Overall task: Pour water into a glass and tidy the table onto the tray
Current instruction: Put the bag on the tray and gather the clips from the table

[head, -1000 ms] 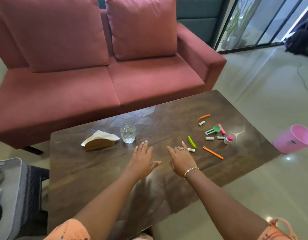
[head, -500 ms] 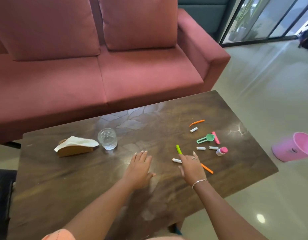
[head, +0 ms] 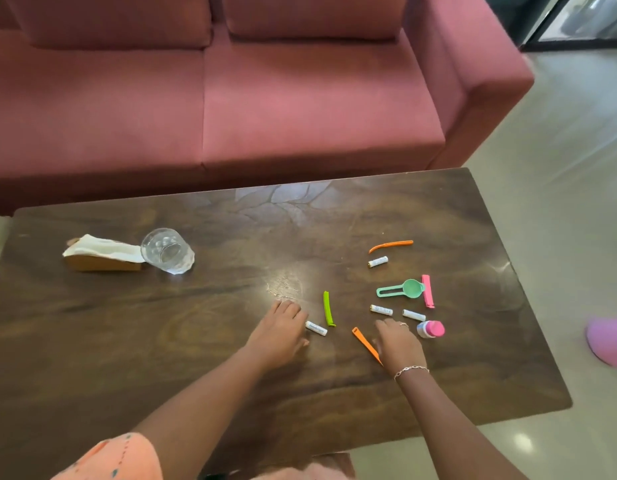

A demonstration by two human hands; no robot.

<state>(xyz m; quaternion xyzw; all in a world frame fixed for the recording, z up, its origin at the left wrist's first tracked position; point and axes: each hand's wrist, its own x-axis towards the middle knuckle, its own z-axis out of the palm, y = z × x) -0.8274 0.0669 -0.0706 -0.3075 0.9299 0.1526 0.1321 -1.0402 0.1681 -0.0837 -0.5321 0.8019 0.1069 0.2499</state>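
A clear glass (head: 167, 250) stands on the dark wooden table (head: 127, 341) at the left, beside a napkin holder (head: 101, 256). Small items lie scattered at the right: several white batteries, one (head: 316, 328) by my left hand, a green clip (head: 328, 308), two orange clips (head: 365, 344) (head: 390, 245), a green scoop (head: 402, 289), a pink clip (head: 427, 291) and a small pink-capped bottle (head: 431, 329). My left hand (head: 278, 336) rests flat on the table, its fingers next to the battery. My right hand (head: 398, 342) lies over the near orange clip, fingers bent down; it holds nothing I can see.
A red sofa (head: 300, 98) runs along the table's far side. A pink bucket (head: 608, 344) sits on the floor at the right. No tray or water container is in view.
Both hands have moved right toward the scattered items; the right hand now sits past the green clip, over the orange clip. The camera has tilted down and closer.
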